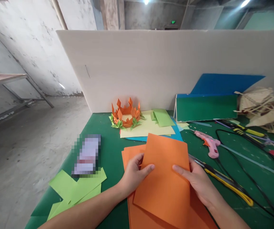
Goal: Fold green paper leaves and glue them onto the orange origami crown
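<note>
Both hands grip a sheet of orange paper point(164, 184), which looks folded over and is tilted up toward me. My left hand point(135, 176) holds its left edge, thumb on the front and fingers behind. On the opposite edge, my right hand point(196, 179) has its thumb flat on the face and its fingers hidden at the back. Larger orange sheets point(137, 214) lie in a stack beneath. Beyond them sits an orange folded-paper crown point(126, 113) with green paper leaves around its base, partly on a pale yellow sheet point(148, 128).
A blurred-out phone point(87, 154) and green paper pieces point(79, 189) lie at left. To the right are a pink glue gun point(209, 143), yellow-handled scissors or cutter point(234, 189), black cables and a stick model point(270, 109). A white board point(132, 70) stands behind the green tabletop.
</note>
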Action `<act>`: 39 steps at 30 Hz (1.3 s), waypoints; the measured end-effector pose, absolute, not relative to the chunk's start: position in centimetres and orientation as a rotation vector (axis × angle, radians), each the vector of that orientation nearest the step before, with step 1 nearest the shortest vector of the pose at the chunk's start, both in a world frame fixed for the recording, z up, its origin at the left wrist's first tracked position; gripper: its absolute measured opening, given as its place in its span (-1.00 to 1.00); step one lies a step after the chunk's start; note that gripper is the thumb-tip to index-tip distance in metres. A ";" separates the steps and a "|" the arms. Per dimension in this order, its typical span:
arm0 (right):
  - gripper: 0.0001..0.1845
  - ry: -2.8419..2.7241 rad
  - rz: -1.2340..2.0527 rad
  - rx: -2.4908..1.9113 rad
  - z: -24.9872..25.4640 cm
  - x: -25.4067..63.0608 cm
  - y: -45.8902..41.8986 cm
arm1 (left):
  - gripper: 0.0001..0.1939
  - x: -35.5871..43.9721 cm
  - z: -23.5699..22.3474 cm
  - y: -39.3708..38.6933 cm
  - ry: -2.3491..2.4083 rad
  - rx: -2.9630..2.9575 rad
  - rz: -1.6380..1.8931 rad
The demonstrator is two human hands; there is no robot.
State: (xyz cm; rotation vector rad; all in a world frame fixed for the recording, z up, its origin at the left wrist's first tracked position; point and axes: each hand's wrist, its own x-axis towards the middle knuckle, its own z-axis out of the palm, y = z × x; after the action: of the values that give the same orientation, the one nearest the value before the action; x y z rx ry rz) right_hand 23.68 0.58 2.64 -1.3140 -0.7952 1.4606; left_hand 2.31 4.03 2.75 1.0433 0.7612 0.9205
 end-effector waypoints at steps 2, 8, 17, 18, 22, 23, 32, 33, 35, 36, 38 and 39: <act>-0.22 -0.794 1.488 -1.280 2.6 23.9 0.7 | -0.63 2.5 2.8 3.8 0.734 1.042 0.885; -0.26 -0.795 1.545 -1.210 2.2 24.0 1.0 | -0.63 2.4 2.5 4.2 0.776 1.064 0.824; -0.23 -0.770 1.523 -1.198 2.7 23.5 1.2 | -0.58 2.2 1.7 4.8 1.013 1.145 0.879; -0.26 -0.779 1.534 -1.205 2.8 23.5 1.1 | -0.59 2.2 1.7 4.8 1.018 1.136 0.897; -0.45 -0.839 1.590 -1.266 2.6 23.6 1.0 | -0.64 2.0 2.0 5.0 0.987 1.045 0.973; -0.48 -0.847 1.592 -1.276 2.5 23.6 1.0 | -0.66 2.0 2.0 5.1 0.971 1.019 1.012; -0.55 -0.691 1.499 -1.291 0.6 24.3 1.1 | -0.78 2.1 1.6 5.4 0.944 1.070 1.227; -0.54 -0.671 1.458 -1.326 0.3 24.5 1.1 | -0.78 2.1 1.5 5.4 0.945 1.079 1.206; -0.51 -0.663 1.401 -1.390 -0.1 24.8 1.0 | -0.78 2.2 1.5 5.3 0.938 1.073 1.177; -0.49 -0.670 1.400 -1.400 -0.1 24.9 1.0 | -0.78 2.3 1.4 5.3 0.932 1.067 1.176; -0.48 -0.684 1.461 -1.366 0.3 24.7 0.8 | -0.78 2.3 1.5 5.2 0.913 1.066 1.189; -0.46 -0.679 1.500 -1.345 0.7 24.5 0.7 | -0.77 2.3 1.6 5.1 0.891 1.074 1.173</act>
State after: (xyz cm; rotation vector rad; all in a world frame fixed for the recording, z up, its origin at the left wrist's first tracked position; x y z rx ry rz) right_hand 24.46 0.69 0.71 -1.3447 -0.6787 1.4997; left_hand 2.29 5.08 1.55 1.0742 0.8914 1.1731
